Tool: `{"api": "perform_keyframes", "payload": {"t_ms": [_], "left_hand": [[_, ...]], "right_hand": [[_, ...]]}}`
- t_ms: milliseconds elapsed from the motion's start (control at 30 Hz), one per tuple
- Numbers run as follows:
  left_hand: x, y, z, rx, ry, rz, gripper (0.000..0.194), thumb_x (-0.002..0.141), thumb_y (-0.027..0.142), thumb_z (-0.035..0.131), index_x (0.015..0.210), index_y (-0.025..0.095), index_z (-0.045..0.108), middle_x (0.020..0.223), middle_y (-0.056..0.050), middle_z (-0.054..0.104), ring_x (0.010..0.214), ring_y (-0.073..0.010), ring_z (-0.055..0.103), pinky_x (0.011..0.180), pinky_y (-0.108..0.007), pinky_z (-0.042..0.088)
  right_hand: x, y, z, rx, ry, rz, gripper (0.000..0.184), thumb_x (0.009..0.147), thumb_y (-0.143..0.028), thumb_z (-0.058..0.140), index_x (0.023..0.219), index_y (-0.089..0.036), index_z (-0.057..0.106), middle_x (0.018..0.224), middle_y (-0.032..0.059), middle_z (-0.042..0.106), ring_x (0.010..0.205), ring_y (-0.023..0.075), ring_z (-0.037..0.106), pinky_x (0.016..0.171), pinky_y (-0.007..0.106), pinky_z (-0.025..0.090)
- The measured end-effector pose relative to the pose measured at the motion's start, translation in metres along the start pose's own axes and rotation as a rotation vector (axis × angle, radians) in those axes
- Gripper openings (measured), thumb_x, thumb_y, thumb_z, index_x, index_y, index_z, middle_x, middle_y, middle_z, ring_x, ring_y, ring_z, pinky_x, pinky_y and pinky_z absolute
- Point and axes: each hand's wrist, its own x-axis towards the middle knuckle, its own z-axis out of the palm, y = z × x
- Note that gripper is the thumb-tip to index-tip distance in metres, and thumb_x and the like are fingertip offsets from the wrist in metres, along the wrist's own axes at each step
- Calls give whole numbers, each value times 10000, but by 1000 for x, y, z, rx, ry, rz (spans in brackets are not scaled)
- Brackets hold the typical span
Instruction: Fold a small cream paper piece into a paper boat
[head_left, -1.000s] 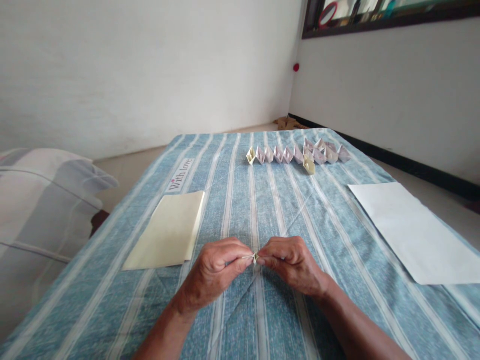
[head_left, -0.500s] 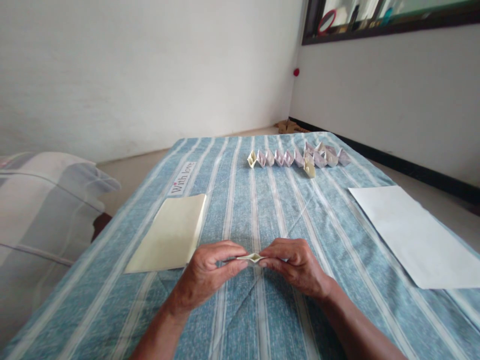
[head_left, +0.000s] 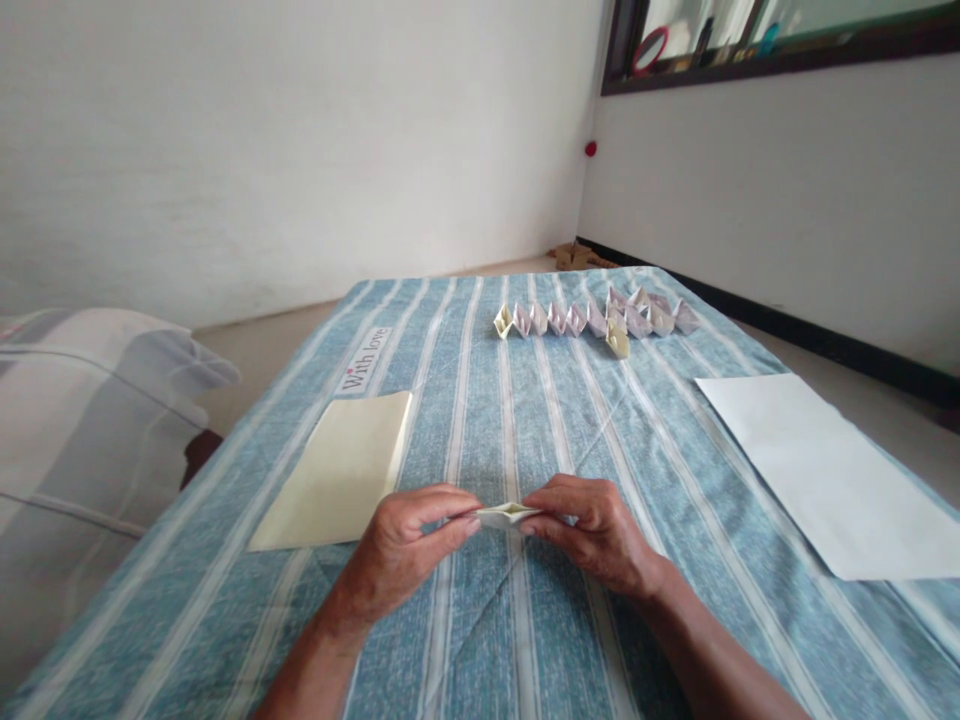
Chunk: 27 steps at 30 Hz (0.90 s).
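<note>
A small folded paper boat point(head_left: 508, 514) in pale yellow is held level between both hands, just above the striped cloth. My left hand point(head_left: 411, 540) pinches its left tip between thumb and fingers. At the opposite tip, my right hand point(head_left: 592, 525) has the same kind of pinch. The top of the boat gapes slightly in the middle. Left of my left hand lies a stack of pale yellow paper point(head_left: 337, 470), close to the knuckles.
Blue striped cloth point(head_left: 480, 620) covers the table. Several folded paper boats point(head_left: 576, 319), lilac and yellow, stand at the far side. White paper sheets point(head_left: 817, 470) lie at the right. Checked bedding point(head_left: 90, 430) is beyond the left edge.
My left hand has shifted slightly left, so more of the paper boat shows between the hands. My right hand stays nearly in place, still pinching.
</note>
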Motion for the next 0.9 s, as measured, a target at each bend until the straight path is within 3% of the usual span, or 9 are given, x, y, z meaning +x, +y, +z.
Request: {"api": "perform_keyframes", "payload": {"t_ms": [300, 433, 567, 733, 900], "left_hand": [[0, 1, -2, -52, 105, -107, 108, 775, 203, 681, 821, 189, 777, 778, -23, 757, 692, -158, 693, 664, -224, 534], [-1, 2, 0, -161, 212, -291, 126, 697, 238, 739, 806, 191, 784, 738, -16, 763, 665, -172, 693, 647, -237, 542], [-2, 2, 5, -355, 285, -503, 272, 677, 290, 762, 926, 183, 778, 715, -17, 771, 661, -189, 706, 666, -269, 563], [1, 7, 9, -497, 330, -598, 350, 656, 295, 779, 982, 170, 763, 769, -21, 779, 658, -181, 706, 688, -283, 574], [1, 9, 11, -548, 289, -639, 487, 668, 331, 782, 1109, 134, 714, 728, -28, 768, 678, -188, 707, 712, -300, 573]], "right_hand": [[-5, 8, 3, 78, 132, 107, 279, 878, -339, 656, 1122, -205, 672, 851, 43, 707, 736, 166, 654, 665, 283, 521], [-5, 10, 3, 145, 139, 105, 367, 888, -293, 629, 1249, -240, 594, 789, 5, 665, 649, 134, 600, 609, 262, 510], [-7, 14, 7, 81, 120, 77, 484, 866, -262, 635, 1335, -256, 515, 789, -6, 623, 629, 128, 564, 611, 266, 498], [-7, 13, 14, -61, 101, 78, 371, 894, -267, 581, 1260, -211, 571, 722, -6, 598, 583, 124, 527, 583, 254, 464], [-5, 9, 17, 34, 104, 171, 278, 884, -275, 583, 1139, -182, 641, 735, 6, 617, 571, 119, 510, 544, 240, 431]]}}
